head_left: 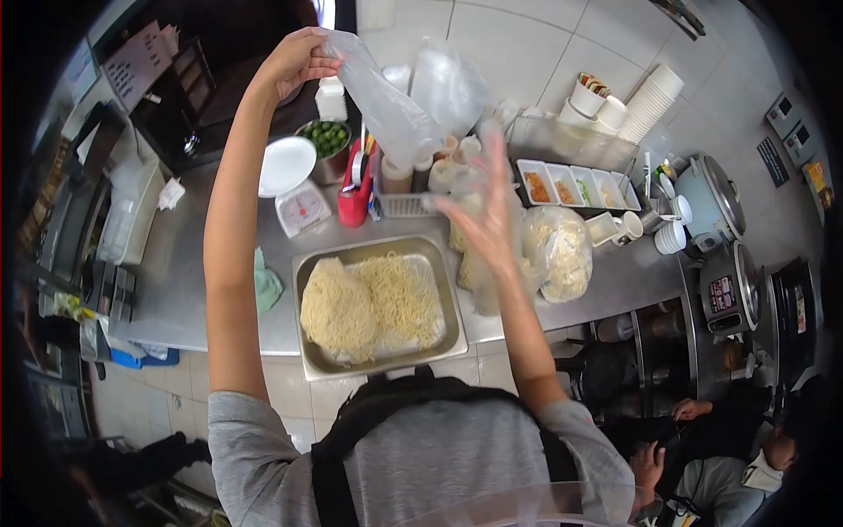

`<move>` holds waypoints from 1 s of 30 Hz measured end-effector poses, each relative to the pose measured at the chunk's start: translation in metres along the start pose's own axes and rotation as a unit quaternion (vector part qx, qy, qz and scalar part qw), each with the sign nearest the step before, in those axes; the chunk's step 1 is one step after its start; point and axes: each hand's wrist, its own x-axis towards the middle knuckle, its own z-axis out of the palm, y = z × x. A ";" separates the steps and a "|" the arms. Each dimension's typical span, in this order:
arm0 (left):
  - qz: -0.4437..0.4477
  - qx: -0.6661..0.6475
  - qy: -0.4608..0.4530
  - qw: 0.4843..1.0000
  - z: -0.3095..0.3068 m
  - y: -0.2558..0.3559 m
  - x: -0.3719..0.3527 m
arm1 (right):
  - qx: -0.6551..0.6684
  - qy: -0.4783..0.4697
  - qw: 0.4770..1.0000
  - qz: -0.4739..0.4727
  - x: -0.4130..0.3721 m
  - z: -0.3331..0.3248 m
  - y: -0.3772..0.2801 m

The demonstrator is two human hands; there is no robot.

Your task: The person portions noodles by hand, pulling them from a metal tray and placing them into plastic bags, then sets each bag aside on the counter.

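My left hand is raised high and pinches the top of a clear plastic bag that hangs down to the right. Lower down, my right hand is spread with fingers apart, near the bag's bottom end; it looks blurred and holds nothing I can make out. Below both hands a steel tray on the counter holds two heaps of pale noodles. Right of the tray lie tied bags of noodles.
A kitchen scale, a bowl of green limes, a red utensil holder and condiment trays line the steel counter. Rice cookers and stacked cups stand at right. Another person crouches lower right.
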 end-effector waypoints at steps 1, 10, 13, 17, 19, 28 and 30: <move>-0.012 -0.012 -0.009 1.000 0.001 -0.007 -0.016 | -0.014 -0.010 1.000 -0.022 0.007 0.017 0.003; 0.326 0.389 0.177 0.843 0.087 -0.068 -0.224 | 0.139 -0.079 0.987 0.031 0.021 0.100 -0.024; 0.183 0.370 0.269 0.870 0.077 -0.097 -0.254 | 0.272 -0.198 0.941 0.046 0.007 0.102 -0.039; 0.145 0.362 0.357 0.849 0.046 -0.104 -0.292 | 0.194 -0.481 0.831 0.202 -0.015 0.088 -0.022; 0.059 0.305 0.376 0.873 0.042 -0.096 -0.317 | -0.122 -0.626 0.771 -0.002 -0.062 0.109 0.048; 0.021 0.125 0.431 0.893 0.040 -0.118 -0.364 | -0.152 -0.462 0.874 0.002 -0.159 0.084 0.091; 0.010 0.114 0.435 0.893 0.040 -0.120 -0.366 | -0.045 -0.474 0.878 0.053 -0.150 0.070 0.110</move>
